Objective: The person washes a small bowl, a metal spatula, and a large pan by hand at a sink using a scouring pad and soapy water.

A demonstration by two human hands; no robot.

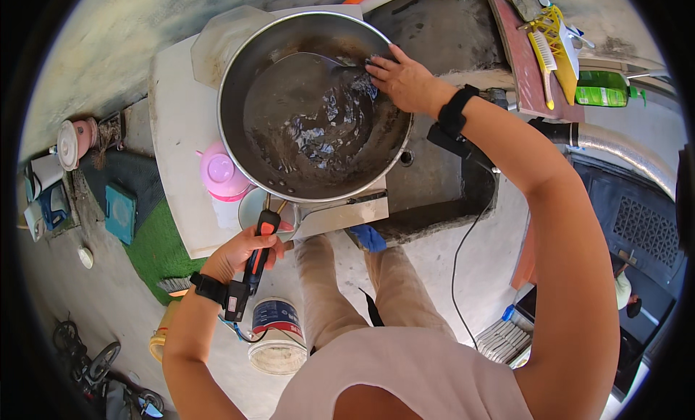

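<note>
A large, deep metal wok (336, 187) holds dark, rippling water (282, 94) that reflects light. Its inner wall bears brown and black stains. My left hand (252, 251) is closed around the wok's long black and orange-red handle (268, 224), which is riveted on at the near side. Over the right rim reaches my right hand (404, 80), its fingers bent inside against the wall just above the water. Something dark shows at those fingertips; whether it is a held thing cannot be told. A pale round vessel (251, 205) sits partly beneath the wok's handle.
The wok spans a white tabletop (174, 148) and a concrete sink (429, 175). A pink plastic container (220, 173) stands left of it. A yellow brush (543, 56) and green bottle (600, 88) lie at upper right. A paint bucket (277, 333) stands below; another person (624, 289) is far right.
</note>
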